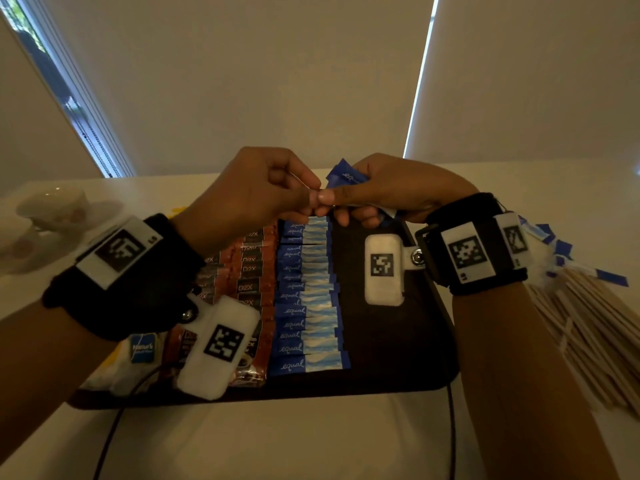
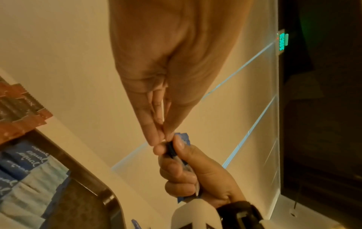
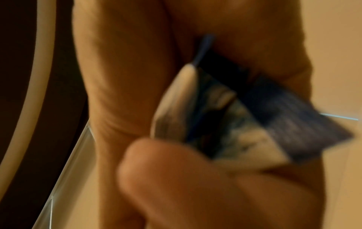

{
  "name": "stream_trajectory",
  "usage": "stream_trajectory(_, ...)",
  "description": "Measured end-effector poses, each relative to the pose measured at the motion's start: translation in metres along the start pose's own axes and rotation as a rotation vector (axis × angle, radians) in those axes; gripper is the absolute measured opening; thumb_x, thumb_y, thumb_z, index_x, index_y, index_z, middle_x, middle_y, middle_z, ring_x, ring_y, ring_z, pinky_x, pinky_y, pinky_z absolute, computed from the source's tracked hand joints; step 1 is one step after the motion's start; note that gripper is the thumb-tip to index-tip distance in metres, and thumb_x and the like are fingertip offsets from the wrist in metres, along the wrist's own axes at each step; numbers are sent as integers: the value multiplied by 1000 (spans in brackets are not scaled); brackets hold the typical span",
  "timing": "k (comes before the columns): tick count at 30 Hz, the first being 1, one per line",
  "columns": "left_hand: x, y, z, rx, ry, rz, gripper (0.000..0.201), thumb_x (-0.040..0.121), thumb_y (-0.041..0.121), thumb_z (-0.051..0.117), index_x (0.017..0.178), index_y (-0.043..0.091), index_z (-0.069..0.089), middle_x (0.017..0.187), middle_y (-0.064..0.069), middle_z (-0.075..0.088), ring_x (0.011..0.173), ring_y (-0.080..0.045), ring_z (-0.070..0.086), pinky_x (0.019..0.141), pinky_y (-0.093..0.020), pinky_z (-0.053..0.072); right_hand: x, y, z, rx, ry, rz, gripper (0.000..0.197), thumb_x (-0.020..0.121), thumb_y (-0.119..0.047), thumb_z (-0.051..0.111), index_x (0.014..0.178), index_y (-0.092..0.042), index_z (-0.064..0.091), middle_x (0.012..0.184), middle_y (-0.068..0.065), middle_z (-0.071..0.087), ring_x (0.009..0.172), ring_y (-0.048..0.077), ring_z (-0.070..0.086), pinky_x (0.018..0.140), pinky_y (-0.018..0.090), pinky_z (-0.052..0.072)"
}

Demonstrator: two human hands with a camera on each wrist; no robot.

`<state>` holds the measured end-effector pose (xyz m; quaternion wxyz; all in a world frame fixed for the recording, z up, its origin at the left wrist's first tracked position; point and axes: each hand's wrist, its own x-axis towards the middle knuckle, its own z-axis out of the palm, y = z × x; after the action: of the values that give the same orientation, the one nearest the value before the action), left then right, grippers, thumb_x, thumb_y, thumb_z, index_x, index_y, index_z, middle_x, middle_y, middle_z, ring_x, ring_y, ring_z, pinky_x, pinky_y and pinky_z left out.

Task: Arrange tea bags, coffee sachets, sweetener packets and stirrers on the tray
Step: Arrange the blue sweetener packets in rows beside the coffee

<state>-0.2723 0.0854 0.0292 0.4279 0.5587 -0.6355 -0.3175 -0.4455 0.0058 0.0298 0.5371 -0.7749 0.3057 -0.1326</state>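
Note:
Both hands hover over the far end of the dark tray [image 1: 391, 341]. My right hand [image 1: 391, 192] grips a small bunch of blue sweetener packets [image 1: 346, 174], which look blurred and close in the right wrist view [image 3: 254, 116]. My left hand [image 1: 256, 188] meets it, and its fingertips [image 2: 160, 134] pinch the edge of a packet [image 2: 184, 137] in that bunch. On the tray lies a long overlapping column of sweetener packets [image 1: 308, 306]. Left of it are red-brown coffee sachets [image 1: 256, 271], then tea bags [image 1: 142, 348].
A heap of wooden stirrers [image 1: 588, 341] lies on the white table right of the tray, with loose blue packets [image 1: 561, 251] beyond it. Cups on saucers [image 1: 52, 209] stand at the far left. The tray's right strip is bare. Two black cables hang off the near edge.

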Motion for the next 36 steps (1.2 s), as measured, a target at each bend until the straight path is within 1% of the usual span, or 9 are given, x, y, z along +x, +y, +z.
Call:
stream_trajectory(5,-5,-6,-10,-43,6,-90,27,80,4,68,107,7,63,75,-10,69,70,-16,70,61,-20,56,-7,5,-16,31,151,38,14,85,-21,61,87,-8,63,67,0,66,43,4,42,42,13,39)
stream_trajectory(10,-8,-5,-8,53,-6,-59,18,81,16,69,98,12,67,83,-9,70,80,-18,70,64,-20,57,-8,7,-19,-17,212,60,12,83,-18,66,86,-7,64,69,0,69,41,4,42,43,13,40)
stream_trajectory(14,-5,-3,-3,472,59,209,29,71,28,78,96,24,64,92,9,65,83,-7,62,73,-21,52,-6,4,-14,55,208,90,11,82,-18,67,82,-8,62,67,1,68,39,4,39,41,13,38)
stream_trajectory(20,-4,-8,2,854,111,554,15,83,22,63,91,9,65,81,-6,63,75,-22,56,65,-36,43,-4,-1,-7,129,182,98,14,86,-17,63,78,-8,59,66,2,68,37,3,36,39,12,36)
stream_trajectory(23,-6,-5,1,756,103,459,11,85,24,67,86,14,67,77,0,66,67,-10,59,64,-25,48,-6,0,-12,158,221,87,18,87,-22,61,81,-6,64,65,2,68,37,3,37,39,11,35)
stream_trajectory(26,-8,-2,-2,463,-60,90,5,77,18,74,79,17,70,74,2,70,67,-3,65,60,-8,49,-8,4,-16,163,276,62,22,86,-26,63,80,-6,66,65,2,67,38,2,36,38,11,35)
stream_trajectory(28,-10,-2,-2,284,-183,-81,12,74,15,75,84,10,73,81,-9,73,75,-14,68,63,-16,55,-9,5,-17,142,239,70,26,80,-33,66,81,-7,67,69,3,67,39,3,36,39,11,35)
stream_trajectory(32,-10,-4,-2,130,-248,-164,29,62,28,72,84,10,74,91,-12,72,89,-23,67,81,-32,55,-8,4,-16,-9,94,73,49,60,-48,71,89,-8,71,77,5,68,46,6,37,45,17,36)
stream_trajectory(36,-8,-6,-5,30,-233,-205,21,61,29,72,76,14,75,91,-12,73,89,-25,67,85,-35,54,-6,4,-12,-70,76,48,29,63,-31,72,80,-8,67,69,-2,69,45,7,40,44,16,35)
